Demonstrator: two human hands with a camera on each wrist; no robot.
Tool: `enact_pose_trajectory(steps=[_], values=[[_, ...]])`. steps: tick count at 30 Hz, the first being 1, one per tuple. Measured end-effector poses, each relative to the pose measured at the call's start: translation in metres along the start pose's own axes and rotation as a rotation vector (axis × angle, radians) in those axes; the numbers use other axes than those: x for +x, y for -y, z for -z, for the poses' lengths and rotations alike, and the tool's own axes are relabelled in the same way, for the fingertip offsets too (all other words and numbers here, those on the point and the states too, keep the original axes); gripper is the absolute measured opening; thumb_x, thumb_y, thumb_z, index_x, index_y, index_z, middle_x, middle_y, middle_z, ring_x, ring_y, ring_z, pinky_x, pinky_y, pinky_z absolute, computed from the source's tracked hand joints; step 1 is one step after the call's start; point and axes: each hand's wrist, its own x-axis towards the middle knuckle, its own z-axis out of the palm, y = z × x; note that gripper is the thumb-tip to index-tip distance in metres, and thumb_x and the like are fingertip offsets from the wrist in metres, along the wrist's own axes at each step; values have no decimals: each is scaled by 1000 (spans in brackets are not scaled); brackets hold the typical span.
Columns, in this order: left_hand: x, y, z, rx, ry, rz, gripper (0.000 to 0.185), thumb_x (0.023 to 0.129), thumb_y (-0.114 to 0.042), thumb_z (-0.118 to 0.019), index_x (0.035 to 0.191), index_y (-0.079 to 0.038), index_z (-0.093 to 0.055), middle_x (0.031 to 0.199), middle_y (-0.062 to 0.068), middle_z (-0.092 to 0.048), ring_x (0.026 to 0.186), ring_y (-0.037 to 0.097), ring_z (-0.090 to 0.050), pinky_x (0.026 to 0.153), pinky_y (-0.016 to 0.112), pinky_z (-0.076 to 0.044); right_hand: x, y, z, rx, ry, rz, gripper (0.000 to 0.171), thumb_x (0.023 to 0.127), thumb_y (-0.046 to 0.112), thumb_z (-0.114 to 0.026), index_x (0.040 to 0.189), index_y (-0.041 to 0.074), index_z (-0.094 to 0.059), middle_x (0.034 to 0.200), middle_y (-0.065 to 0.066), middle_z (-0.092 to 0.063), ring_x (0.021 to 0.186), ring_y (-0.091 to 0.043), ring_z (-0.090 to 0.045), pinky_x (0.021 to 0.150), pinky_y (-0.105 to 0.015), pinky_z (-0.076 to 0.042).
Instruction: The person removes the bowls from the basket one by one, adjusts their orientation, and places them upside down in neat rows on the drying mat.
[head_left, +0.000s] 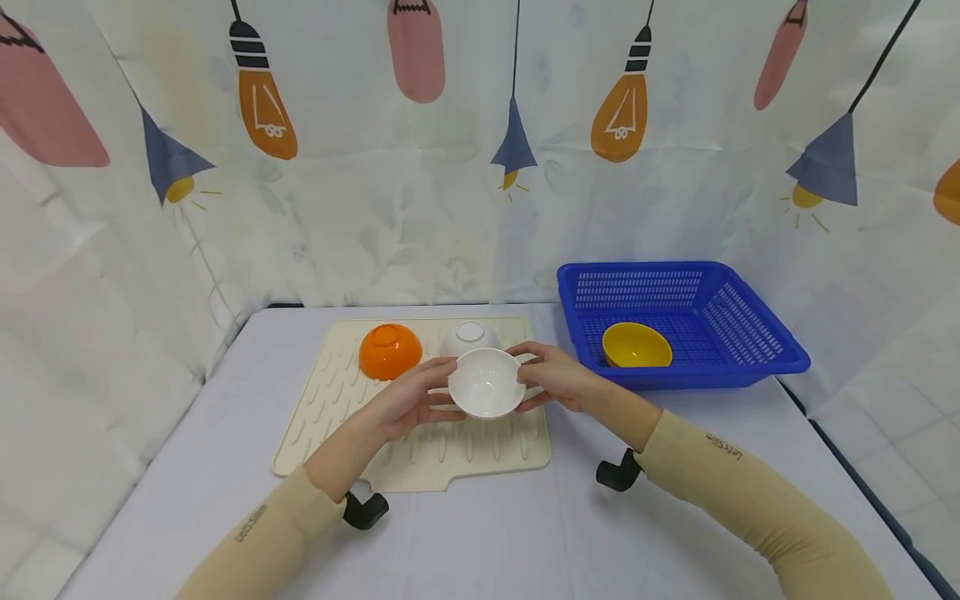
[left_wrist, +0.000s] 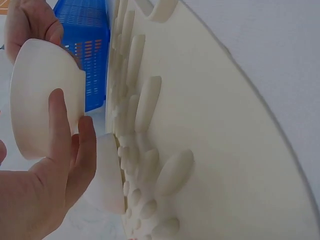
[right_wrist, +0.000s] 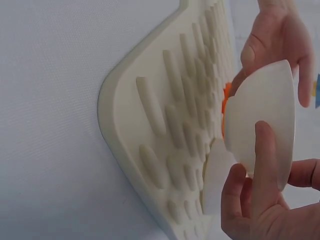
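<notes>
Both hands, left (head_left: 408, 400) & right (head_left: 558, 379), pinch white bowl (head_left: 487, 382) btwn them, rim tilted toward person, above drying mat (head_left: 315, 417).

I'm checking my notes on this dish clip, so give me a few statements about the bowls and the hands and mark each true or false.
1. Both hands hold the white bowl above the drying mat. True.
2. The orange bowl sits rim up. False: it lies upside down on the mat.
3. The blue basket holds a yellow bowl. True.
4. The left hand rests flat on the table. False: it grips the white bowl, opposite the right hand.
</notes>
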Motion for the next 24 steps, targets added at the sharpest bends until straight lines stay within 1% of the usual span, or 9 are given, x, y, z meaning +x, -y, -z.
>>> enact_pose_trajectory(steps=[5, 9, 14, 17, 21, 24], values=[[6, 2, 2, -4, -12, 17, 59, 108, -29, -53, 158, -5, -31, 149, 26, -41, 119, 42, -60, 96, 51, -54, 0, -2, -2, 14, -9, 0, 55, 92, 2, -57, 146, 8, -49, 134, -23, -55, 104, -36, -66, 74, -45, -62], [8, 3, 4, -20, -13, 21, 58, 109, -26, -52, 159, -8, -29, 147, 25, -43, 116, 40, -62, 97, 52, -53, 1, -2, -2, 16, -12, 1, 55, 93, 2, -57, 147, 9, -49, 133, -23, -55, 105, -36, -65, 75, -44, -62], [10, 2, 6, -19, 6, 11, 58, 109, -26, -52, 160, -11, -28, 144, 24, -49, 115, 38, -64, 97, 51, -53, 1, -1, -1, 28, -11, 2, 55, 93, 2, -58, 147, 10, -48, 135, -23, -54, 107, -36, -64, 76, -45, -62], [10, 0, 6, -9, 22, 0, 61, 109, -28, -52, 160, -10, -26, 144, 25, -49, 116, 37, -64, 97, 50, -54, 0, 1, 0, 35, -11, 2, 56, 93, 2, -58, 147, 11, -48, 135, -23, -54, 107, -36, -64, 77, -45, -62], [10, -1, 8, -10, 54, -7, 62, 110, -31, -50, 161, -8, -23, 146, 26, -47, 118, 37, -62, 97, 49, -54, -1, 1, 1, 38, -11, -1, 57, 92, 2, -59, 147, 11, -49, 135, -22, -54, 107, -36, -63, 77, -44, -62], [11, 0, 11, -23, 79, -5, 64, 110, -31, -49, 162, -7, -20, 149, 26, -44, 119, 38, -61, 98, 50, -53, -1, 1, 1, 43, -4, -4, 54, 96, 4, -59, 148, 11, -49, 136, -22, -54, 108, -36, -64, 78, -45, -62]])
